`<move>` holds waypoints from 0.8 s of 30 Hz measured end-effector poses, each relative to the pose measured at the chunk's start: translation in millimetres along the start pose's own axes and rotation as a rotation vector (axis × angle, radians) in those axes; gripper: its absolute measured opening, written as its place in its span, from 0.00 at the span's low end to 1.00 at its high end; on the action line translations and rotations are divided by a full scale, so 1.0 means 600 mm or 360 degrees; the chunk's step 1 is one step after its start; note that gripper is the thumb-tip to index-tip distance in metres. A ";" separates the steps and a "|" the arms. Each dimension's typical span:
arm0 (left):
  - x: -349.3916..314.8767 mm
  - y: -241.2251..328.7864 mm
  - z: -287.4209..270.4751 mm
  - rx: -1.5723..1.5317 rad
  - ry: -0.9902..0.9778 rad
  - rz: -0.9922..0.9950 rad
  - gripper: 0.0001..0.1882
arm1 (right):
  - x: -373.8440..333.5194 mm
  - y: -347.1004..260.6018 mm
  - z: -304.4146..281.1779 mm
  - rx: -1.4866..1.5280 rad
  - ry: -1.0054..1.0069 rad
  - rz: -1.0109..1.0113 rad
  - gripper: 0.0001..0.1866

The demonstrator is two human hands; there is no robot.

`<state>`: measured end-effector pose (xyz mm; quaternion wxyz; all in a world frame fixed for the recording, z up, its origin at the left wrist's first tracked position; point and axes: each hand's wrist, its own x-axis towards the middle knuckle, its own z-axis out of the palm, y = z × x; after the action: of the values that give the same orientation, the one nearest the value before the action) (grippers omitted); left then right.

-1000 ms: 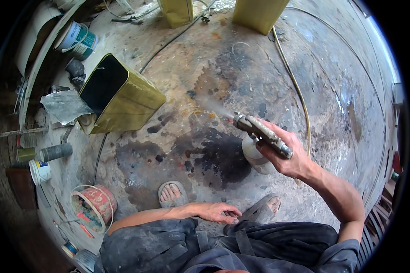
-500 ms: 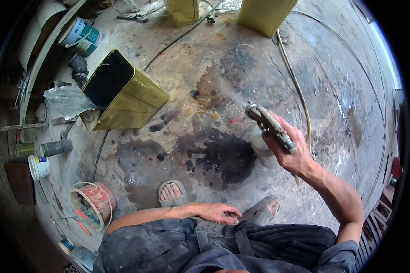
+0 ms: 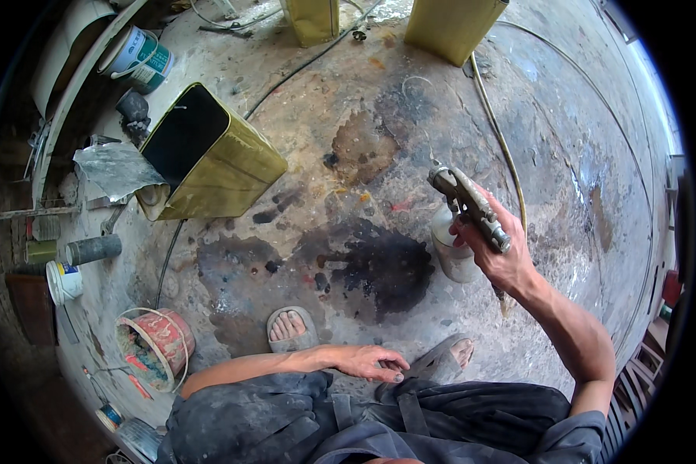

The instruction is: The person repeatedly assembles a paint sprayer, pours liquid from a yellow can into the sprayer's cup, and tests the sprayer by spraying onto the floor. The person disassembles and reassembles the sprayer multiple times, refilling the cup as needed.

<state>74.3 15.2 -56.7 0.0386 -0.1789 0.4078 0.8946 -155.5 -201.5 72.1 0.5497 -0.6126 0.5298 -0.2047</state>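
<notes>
A metal spray gun point(image 3: 475, 203) with a pale cup point(image 3: 455, 251) hanging under it is gripped by my right hand point(image 3: 506, 255), held out over the floor at the right. Its nozzle points up and to the left, and no mist shows in front of it now. Across my lap lies my left forearm; my left hand point(image 3: 370, 362) is relaxed and holds nothing, its fingers loosely bent and a little apart. A yellow rectangular bin point(image 3: 236, 174) lies tipped at the left, its dark opening facing upper left, out of reach of both hands.
Two more yellow bins point(image 3: 452, 35) point(image 3: 315, 22) stand at the far edge. A tan hose point(image 3: 499, 127) runs past my right hand; a black cable point(image 3: 301, 66) crosses behind the tipped bin. A red, paint-smeared bucket point(image 3: 166, 348) sits at lower left. Dark stains point(image 3: 390, 271) mark the floor.
The faint spray from the nozzle has stopped. My right hand and the spray gun have shifted slightly right, showing more of the cup. My left hand stays in place.
</notes>
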 end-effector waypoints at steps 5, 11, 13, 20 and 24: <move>0.001 0.004 -0.001 0.0002 -0.0008 -0.0032 0.36 | -0.006 -0.001 0.007 -0.0229 -0.0041 -0.0281 0.31; -0.003 0.007 -0.001 -0.0035 -0.0012 -0.0035 0.36 | -0.011 -0.012 0.005 -0.0071 -0.0208 -0.0083 0.32; -0.002 0.006 -0.003 -0.0031 -0.0019 -0.0046 0.36 | -0.008 -0.004 0.007 -0.0133 -0.0102 -0.0236 0.32; -0.002 0.011 -0.001 -0.0065 0.0011 -0.0066 0.32 | -0.046 -0.001 -0.036 -0.0140 -0.0080 -0.0168 0.35; -0.003 0.018 -0.004 -0.0027 0.0028 -0.0110 0.29 | -0.091 0.016 -0.052 -0.0209 -0.0055 -0.0099 0.34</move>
<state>74.2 6.6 -49.8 0.0643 -0.2010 0.3940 0.8946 -205.3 -166.3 91.3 0.5109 -0.6669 0.5131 -0.1759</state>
